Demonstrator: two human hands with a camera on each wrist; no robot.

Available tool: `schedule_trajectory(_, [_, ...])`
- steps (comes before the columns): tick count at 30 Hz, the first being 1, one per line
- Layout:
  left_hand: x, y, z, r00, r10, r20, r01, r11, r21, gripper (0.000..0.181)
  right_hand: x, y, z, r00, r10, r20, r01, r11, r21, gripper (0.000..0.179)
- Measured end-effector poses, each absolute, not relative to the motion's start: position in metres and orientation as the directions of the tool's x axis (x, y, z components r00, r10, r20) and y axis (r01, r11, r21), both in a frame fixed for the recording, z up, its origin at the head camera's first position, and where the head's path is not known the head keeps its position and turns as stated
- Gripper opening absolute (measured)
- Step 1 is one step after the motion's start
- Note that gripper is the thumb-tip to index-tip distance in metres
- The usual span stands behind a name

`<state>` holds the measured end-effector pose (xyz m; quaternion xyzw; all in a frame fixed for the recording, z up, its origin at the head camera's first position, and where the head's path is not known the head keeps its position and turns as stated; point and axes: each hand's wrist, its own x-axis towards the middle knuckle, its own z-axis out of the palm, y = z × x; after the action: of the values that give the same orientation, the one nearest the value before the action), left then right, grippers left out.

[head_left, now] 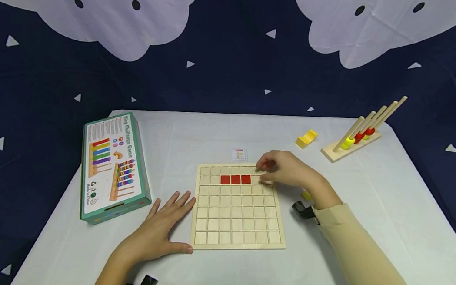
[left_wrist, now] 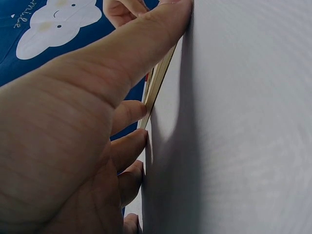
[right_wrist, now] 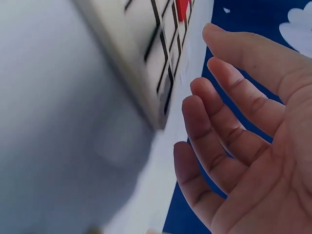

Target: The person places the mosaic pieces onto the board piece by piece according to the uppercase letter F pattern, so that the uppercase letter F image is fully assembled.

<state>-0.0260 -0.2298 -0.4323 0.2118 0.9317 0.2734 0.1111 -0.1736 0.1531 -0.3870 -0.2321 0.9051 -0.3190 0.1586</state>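
A wooden grid board (head_left: 233, 249) lies flat at the table's middle, with three red square tiles (head_left: 235, 179) side by side in its second row from the top. Over its upper right corner hovers my right hand (head_left: 287, 168), fingers loosely bent; in the right wrist view nothing shows between thumb and fingertips. My left hand (head_left: 160, 232) rests with spread fingers along the board's left edge, its thumb (left_wrist: 151, 31) by the lower left corner. Just beyond the board's top edge lies a small printed card (head_left: 240, 154) showing a grid with some red.
To the left lies a green and white game box (head_left: 117, 166). A wooden stand (head_left: 331, 154) with upright pegs and red and yellow beads is at the back right. Nearby sits a wavy yellow block (head_left: 306, 138); another yellow piece (head_left: 306, 195) is partly hidden by my right wrist.
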Motion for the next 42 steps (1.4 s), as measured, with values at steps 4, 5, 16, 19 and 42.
schedule_trajectory(4, [-0.027,-0.228,-0.434,-0.884,0.459,-0.09,0.336,0.757,0.56,0.118,-0.173,0.176,-0.383,-0.865,-0.48,-0.145,-0.289,0.713,-0.639,0.029])
schedule_trajectory(5, [-0.027,-0.228,-0.434,-0.883,0.461,-0.09,0.338,0.756,0.56,0.118,-0.173,0.182,-0.382,-0.872,-0.466,-0.15,-0.278,0.723,-0.632,0.029])
schedule_trajectory(16, [-0.027,-0.229,-0.433,-0.884,0.456,-0.1,0.33,0.762,0.558,0.118,-0.166,0.252,-0.378,-0.92,-0.34,-0.193,-0.183,0.812,-0.555,0.037])
schedule_trajectory(19, [-0.027,-0.229,-0.433,-0.885,0.454,-0.102,0.326,0.762,0.559,0.118,-0.162,0.268,-0.381,-0.926,-0.315,-0.21,-0.152,0.818,-0.555,0.041])
schedule_trajectory(42, [-0.025,-0.23,-0.431,-0.885,0.457,-0.094,0.333,0.761,0.557,0.117,-0.155,0.292,-0.402,-0.93,-0.248,-0.271,-0.066,0.838,-0.541,0.041])
